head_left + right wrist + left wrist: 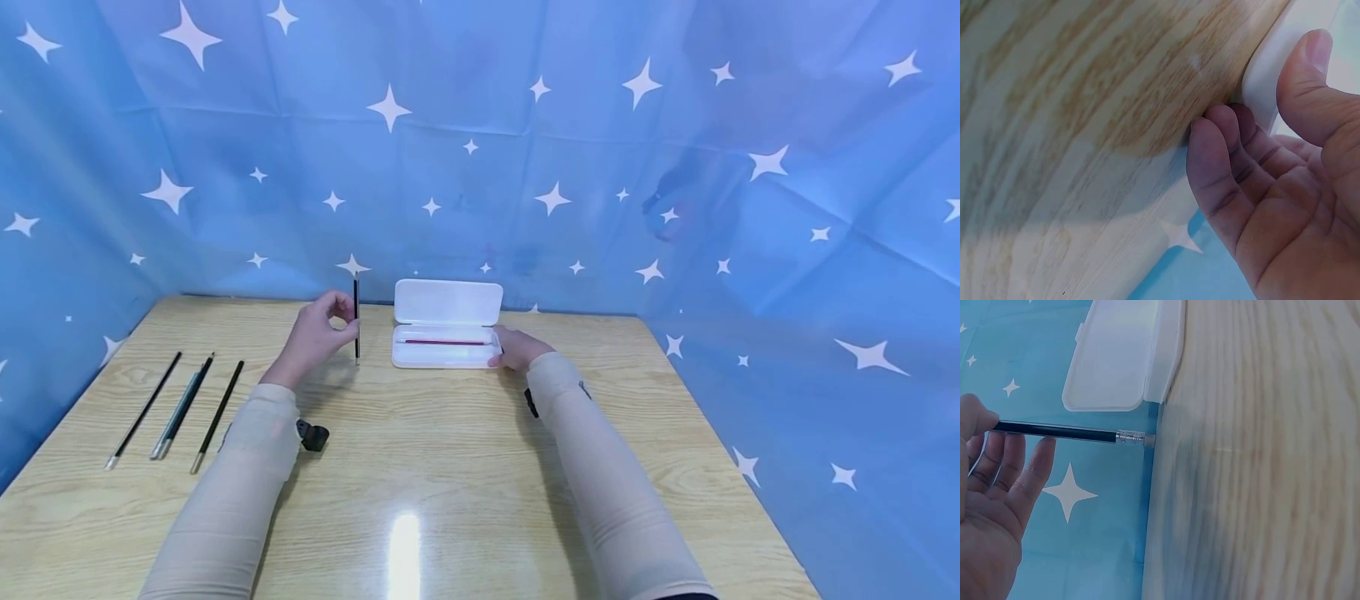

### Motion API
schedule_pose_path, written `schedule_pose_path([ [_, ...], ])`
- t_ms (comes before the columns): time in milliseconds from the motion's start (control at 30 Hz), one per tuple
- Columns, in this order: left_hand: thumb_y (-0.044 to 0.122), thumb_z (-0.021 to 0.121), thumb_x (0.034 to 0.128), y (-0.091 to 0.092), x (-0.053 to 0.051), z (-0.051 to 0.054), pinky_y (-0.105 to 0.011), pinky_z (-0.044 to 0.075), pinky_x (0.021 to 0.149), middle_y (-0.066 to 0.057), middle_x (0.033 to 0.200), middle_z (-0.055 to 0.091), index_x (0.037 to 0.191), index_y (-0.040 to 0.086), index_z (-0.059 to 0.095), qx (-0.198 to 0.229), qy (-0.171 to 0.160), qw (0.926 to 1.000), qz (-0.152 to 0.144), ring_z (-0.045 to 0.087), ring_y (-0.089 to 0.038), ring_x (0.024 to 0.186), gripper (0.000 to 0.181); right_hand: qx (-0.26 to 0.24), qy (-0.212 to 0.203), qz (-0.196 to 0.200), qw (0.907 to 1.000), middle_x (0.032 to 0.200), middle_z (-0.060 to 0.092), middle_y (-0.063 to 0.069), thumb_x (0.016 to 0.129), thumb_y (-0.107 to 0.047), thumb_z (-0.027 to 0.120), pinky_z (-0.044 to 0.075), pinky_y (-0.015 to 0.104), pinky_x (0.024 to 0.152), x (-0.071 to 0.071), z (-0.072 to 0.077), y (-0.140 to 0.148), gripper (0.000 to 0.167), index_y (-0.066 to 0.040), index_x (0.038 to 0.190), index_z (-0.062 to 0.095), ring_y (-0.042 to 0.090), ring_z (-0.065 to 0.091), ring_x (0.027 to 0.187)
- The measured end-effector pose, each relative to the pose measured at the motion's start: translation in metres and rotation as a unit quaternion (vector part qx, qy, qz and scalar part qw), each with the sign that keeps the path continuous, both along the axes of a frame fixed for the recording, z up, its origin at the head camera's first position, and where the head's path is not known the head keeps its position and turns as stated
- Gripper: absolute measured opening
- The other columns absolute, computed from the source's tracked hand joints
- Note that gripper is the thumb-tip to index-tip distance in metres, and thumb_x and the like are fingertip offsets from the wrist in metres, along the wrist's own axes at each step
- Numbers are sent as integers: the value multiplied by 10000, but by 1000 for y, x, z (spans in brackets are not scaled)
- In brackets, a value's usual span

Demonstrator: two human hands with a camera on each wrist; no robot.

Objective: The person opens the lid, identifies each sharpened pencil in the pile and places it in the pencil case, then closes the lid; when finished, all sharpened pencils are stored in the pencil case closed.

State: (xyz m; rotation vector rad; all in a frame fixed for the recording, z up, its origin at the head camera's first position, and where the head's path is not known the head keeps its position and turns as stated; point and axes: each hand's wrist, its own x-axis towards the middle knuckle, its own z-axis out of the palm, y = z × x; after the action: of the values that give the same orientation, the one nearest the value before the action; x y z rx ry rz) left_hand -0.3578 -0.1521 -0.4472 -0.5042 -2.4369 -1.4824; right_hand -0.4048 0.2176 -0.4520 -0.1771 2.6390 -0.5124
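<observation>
Left hand [315, 335]: you pinch a black pencil [1063, 431] upright between thumb and fingers.
Right hand [519, 348]: fingers curled against the box's end (grip hard to tell).
Box [442, 357]: open, between your fingers; red pencil [446, 342] already in.
Other pencils [189, 404]: four, still out, left of your fingers.

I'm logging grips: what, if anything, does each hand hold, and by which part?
Left hand: a black pencil, pinched near mid-barrel, eraser end down. Right hand: at the right end of the pencil case, grip unclear.
</observation>
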Motion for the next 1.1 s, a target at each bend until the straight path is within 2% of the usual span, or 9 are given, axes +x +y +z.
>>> schedule_pose_path([
  [333,36,631,938,8,-4,5,-363,452,801,-121,1017,607,1052,24,562,47,47,10000,-54,575,-239,962,134,169,50,10,9998,1586,374,169,983,-315,657,305,490,1179,1,-1,-1,801,-130,1609,192,351,345,1462],
  [533,33,632,936,13,-6,7,-390,444,846,-128,1020,607,1043,19,560,190,112,9997,-59,586,-248,982,130,146,65,-33,9999,1602,361,143,988,-324,649,299,500,1181,2,-2,-1,816,-167,1628,167,344,334,1470],
  [767,34,650,933,17,-10,6,-378,472,826,-114,1005,611,1042,22,569,211,294,9993,49,586,-229,974,136,124,4,-70,9999,1626,324,121,995,-335,626,277,497,1194,1,-4,0,819,-189,1637,139,329,303,1488],
  [1100,14,650,927,22,-11,7,-477,475,919,-143,1007,607,1053,1,570,278,367,9989,37,588,-276,983,150,268,104,63,9996,1633,303,151,1008,-336,601,263,471,1205,10,5,-4,823,-145,1638,108,328,288,1496],
])
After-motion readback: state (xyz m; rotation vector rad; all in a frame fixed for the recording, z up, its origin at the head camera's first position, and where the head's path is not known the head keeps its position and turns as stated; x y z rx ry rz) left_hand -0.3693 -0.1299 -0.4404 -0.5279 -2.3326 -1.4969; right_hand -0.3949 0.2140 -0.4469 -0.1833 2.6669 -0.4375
